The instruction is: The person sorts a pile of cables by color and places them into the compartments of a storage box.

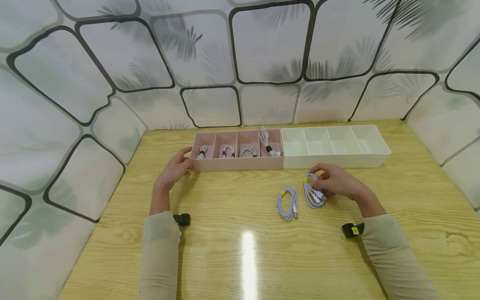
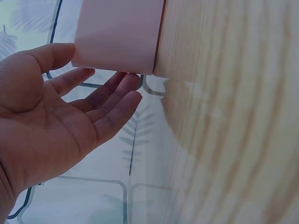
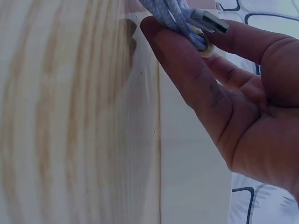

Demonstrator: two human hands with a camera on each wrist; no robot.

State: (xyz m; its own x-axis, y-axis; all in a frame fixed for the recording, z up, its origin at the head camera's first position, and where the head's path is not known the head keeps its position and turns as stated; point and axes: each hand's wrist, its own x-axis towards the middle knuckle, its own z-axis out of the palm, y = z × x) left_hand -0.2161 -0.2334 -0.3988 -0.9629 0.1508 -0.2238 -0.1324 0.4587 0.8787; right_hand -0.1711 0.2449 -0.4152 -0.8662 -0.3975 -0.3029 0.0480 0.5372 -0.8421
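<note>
My right hand (image 1: 339, 181) pinches a coiled lavender braided USB cable (image 1: 314, 196) between thumb and fingers, in front of the white box. Its metal USB plug (image 3: 212, 22) shows clearly in the right wrist view, beside the yellow tie. A second coiled lavender cable (image 1: 287, 203), also with a yellow tie, lies on the table just left of it. My left hand (image 1: 175, 167) is at the left end of the pink divided box (image 1: 238, 164), its fingertips right at that end wall. In the left wrist view those fingers (image 2: 117, 112) are loosely extended.
Each pink compartment holds a bundled cable; the rightmost bundle (image 1: 264, 141) sticks up above the rim. A white divided box (image 1: 337, 161) adjoins the pink one on its right. Both stand near the back of the wooden table (image 1: 213, 250), before a patterned wall covering (image 1: 271, 46).
</note>
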